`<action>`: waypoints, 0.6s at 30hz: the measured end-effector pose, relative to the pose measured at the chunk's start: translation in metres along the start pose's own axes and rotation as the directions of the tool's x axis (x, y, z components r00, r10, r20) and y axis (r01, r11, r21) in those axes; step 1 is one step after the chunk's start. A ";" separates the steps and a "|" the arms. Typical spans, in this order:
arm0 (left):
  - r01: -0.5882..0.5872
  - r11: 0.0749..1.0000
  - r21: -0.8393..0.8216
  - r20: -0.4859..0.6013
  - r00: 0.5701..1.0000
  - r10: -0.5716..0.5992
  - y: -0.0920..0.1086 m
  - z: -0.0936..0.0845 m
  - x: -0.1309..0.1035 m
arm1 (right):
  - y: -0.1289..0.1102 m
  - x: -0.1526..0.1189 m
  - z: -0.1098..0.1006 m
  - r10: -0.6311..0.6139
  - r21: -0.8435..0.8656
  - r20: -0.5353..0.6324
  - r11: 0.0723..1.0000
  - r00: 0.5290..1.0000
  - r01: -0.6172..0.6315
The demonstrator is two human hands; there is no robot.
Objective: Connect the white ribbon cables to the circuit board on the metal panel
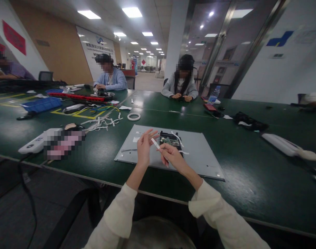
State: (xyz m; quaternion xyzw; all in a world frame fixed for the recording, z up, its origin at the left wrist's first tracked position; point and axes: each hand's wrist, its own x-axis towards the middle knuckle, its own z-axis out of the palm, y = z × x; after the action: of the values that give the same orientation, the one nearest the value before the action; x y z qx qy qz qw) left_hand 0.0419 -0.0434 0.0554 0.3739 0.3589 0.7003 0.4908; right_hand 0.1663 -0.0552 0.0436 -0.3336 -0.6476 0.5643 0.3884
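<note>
My right hand point(170, 155) pinches a short white strip point(155, 143), which looks like tape, between thumb and fingers. Beside it, my left hand point(144, 147) is raised with its fingers apart, close to the strip's far end; whether it touches the strip I cannot tell. Below both hands a flat grey metal panel point(199, 152) lies on the table. A green circuit board point(170, 140) in a black frame sits at the panel's middle, partly behind my right hand. Two more white pieces, a curved strip point(178, 138) and a short strip point(184, 152), lie at the board's right.
The green table point(246, 166) holds a white ring-shaped roll point(134, 117), scattered white strips point(106, 121), a blue tray point(41, 104) and a white device point(40, 140) at left. A water bottle point(214, 95) and a white object point(282, 145) stand right. Two people sit opposite.
</note>
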 end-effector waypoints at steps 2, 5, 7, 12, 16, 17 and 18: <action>-0.037 0.999 0.025 -0.059 0.997 0.039 0.004 -0.007 0.005 | 0.000 0.000 -0.002 0.011 0.010 -0.032 1.000 0.999 -0.011; -0.006 0.997 0.072 -0.030 1.000 0.008 0.007 -0.017 0.006 | 0.002 0.002 -0.003 0.021 0.046 -0.113 0.999 0.993 -0.016; 0.064 0.993 0.104 0.050 0.996 -0.070 0.006 -0.019 0.003 | 0.005 0.004 -0.004 0.025 0.053 -0.128 0.998 0.991 -0.018; 0.107 0.983 0.146 0.171 0.976 -0.132 -0.001 -0.012 -0.007 | 0.011 0.005 -0.003 0.012 0.017 -0.073 1.000 0.997 -0.011; -0.036 0.971 0.238 0.091 0.996 0.015 0.001 -0.007 -0.011 | 0.010 0.004 -0.001 0.035 -0.017 -0.056 0.999 0.998 -0.036; -0.072 0.955 0.287 0.080 0.995 0.051 0.002 -0.007 -0.012 | 0.009 0.003 0.000 0.041 -0.029 -0.042 0.999 0.998 -0.042; -0.105 0.937 0.334 0.073 0.994 0.086 0.003 -0.007 -0.013 | 0.007 0.003 0.000 0.043 -0.043 -0.028 0.998 0.999 -0.044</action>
State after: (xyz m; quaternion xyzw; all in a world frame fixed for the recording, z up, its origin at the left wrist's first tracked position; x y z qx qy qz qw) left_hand 0.0378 -0.0578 0.0523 0.4892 0.4407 0.6406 0.3950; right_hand 0.1648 -0.0522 0.0369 -0.3637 -0.6469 0.5539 0.3774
